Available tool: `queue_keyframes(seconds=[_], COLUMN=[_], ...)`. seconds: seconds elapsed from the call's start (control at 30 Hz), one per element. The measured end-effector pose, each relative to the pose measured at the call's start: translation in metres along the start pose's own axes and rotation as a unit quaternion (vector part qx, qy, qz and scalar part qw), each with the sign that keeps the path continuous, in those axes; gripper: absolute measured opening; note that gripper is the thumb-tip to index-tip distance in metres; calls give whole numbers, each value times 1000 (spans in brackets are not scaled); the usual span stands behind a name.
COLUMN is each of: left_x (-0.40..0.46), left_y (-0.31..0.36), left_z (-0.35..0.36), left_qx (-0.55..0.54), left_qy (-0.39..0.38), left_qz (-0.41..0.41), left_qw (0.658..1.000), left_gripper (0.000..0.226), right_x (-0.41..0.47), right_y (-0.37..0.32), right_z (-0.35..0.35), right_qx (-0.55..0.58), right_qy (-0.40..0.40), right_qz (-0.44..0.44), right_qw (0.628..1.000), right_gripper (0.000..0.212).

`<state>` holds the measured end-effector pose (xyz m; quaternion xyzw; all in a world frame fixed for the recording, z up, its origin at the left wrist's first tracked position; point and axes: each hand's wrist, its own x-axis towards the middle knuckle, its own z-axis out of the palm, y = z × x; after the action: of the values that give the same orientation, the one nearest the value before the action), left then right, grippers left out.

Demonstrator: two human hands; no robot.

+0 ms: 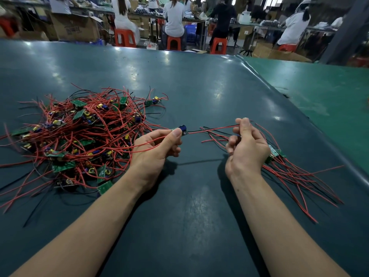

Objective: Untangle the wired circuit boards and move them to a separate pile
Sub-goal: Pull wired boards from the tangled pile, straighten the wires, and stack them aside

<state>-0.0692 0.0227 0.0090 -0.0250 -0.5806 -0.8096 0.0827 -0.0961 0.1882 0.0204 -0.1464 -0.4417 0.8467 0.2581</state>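
A tangled pile [79,136] of small green circuit boards with red and black wires lies on the left of the dark table. My left hand [155,150] pinches one small board [180,129] with a blue part, just right of the pile. Its red and black wires [215,127] stretch rightwards to my right hand [247,146], which pinches their far end between thumb and fingers. Behind and right of my right hand lies a smaller, straightened bundle of boards [275,153] whose wires [299,180] fan out towards the right edge.
The dark green table mat [189,86] stretches far ahead; a lighter green surface [319,92] adjoins it on the right. Beyond the far edge, several people sit on red stools [124,38] at other benches, with cardboard boxes [73,29] around.
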Motion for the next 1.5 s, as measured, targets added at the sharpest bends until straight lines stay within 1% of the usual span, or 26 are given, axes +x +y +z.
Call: queue_keyframes(seconds=[0.07,0.13,0.17,0.2,0.23,0.27,0.3,0.37,0.4,0.47,0.53,0.6,0.63,0.7,0.73,0.77,0.83,0.9,1.0,1.07,1.17,1.23,1.3,1.37,1.43,1.5], left_x=[0,3,5,6,7,6,5,3,2,0,-3,-6,-6,-6,-7,-8,-9,-10,-9,-9,-10,-9,-10,-12,-13,-14], left_y=[0,-2,-2,-3,-4,-4,-4,-3,-2,2,6,6,5,3,2,2,2,4,3,3,3,2,2,1,0,0], left_z=[0,-1,-3,-4,-5,-5,-4,-5,-5,-5,-3,-1,-1,0,0,2,2,3,2,2,2,1,1,2,2,1], left_qx=[19,5,5,20,45,61,67,53,43,34,58,97,125,179,192,193,190,206,189,180,185,184,188,204,231,233], left_qy=[4,45,71,88,93,91,86,82,83,88,74,47,41,37,32,28,10,-6,-17,-30,-26,-21,-27,-42,-56,-58], left_qz=[15,21,24,29,39,52,68,96,107,117,126,146,159,180,184,181,184,196,171,158,154,150,143,146,158,162], left_qw=[1000,999,997,995,994,993,992,991,990,989,988,983,979,967,964,964,964,959,967,970,970,971,971,967,958,957], left_gripper=[18,11,11,13,15,18,21,28,31,30,24,23,19,8,2,9,27,24,17,17,15,13,12,12,12,12], right_x=[4,13,17,18,15,8,-3,-22,-28,-33,-33,-34,-35,-36,-34,-32,-29,-26,-25,-23,-23,-21,-11,3,10,10], right_y=[-1,-8,-10,-10,-8,-3,3,15,20,25,27,28,28,25,23,21,18,16,14,14,14,12,3,-6,-11,-10], right_z=[-2,-6,-8,-9,-8,-6,-3,3,4,4,2,2,3,7,7,8,8,8,7,6,7,10,8,3,-1,-1], right_qx=[-9,9,3,-33,-97,-174,-241,-317,-331,-343,-350,-347,-333,-275,-249,-232,-213,-191,-180,-173,-167,-145,-89,-35,-21,-7], right_qy=[39,98,116,115,92,45,-27,-187,-255,-359,-410,-414,-402,-375,-361,-346,-324,-318,-334,-333,-313,-270,-200,-135,-105,-87], right_qz=[-25,-51,-75,-113,-164,-225,-285,-366,-380,-368,-329,-281,-251,-174,-146,-125,-74,-15,47,60,41,36,42,42,29,17], right_qw=[999,994,990,986,977,958,927,855,825,786,775,793,815,868,887,900,919,928,924,925,934,951,975,989,994,996], right_gripper=[24,27,26,24,19,13,6,11,16,26,33,39,38,25,17,9,3,3,6,6,3,8,15,20,20,22])
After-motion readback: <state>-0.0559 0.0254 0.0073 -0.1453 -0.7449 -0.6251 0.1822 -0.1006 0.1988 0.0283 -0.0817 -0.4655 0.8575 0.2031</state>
